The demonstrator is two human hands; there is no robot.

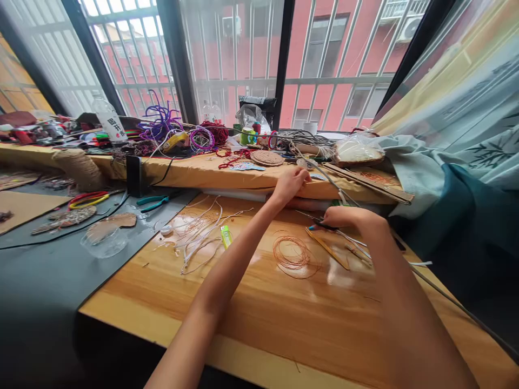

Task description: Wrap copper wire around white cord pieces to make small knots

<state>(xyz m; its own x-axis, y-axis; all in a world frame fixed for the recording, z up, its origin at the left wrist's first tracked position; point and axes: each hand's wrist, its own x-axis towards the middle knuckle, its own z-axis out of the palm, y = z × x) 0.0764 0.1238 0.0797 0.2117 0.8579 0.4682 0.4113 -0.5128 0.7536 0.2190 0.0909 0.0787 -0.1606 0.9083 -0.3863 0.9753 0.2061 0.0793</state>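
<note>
My left hand point(290, 185) is raised at the front edge of the cloth-covered sill, its fingertips pinched together beside a small clear container point(303, 163). What those fingers hold, if anything, is too small to make out. Lower and to the right, my right hand point(343, 217) is closed around the dark handles of what look like scissors point(320, 223), just over the wooden table. Close by lie a flat wooden stick point(328, 248) and white cords point(354, 239). A loose coil of thin copper-coloured wire point(291, 253) rests on the tabletop between my forearms.
White cords point(203, 237) and a green-yellow packet point(226, 236) lie left on the table point(259, 324). Teal pliers point(153, 202), a clear dish point(104, 239) and a twine spool point(79, 168) are farther left. Yarn, a round coaster point(266, 158) and a cardboard strip point(368, 183) crowd the sill.
</note>
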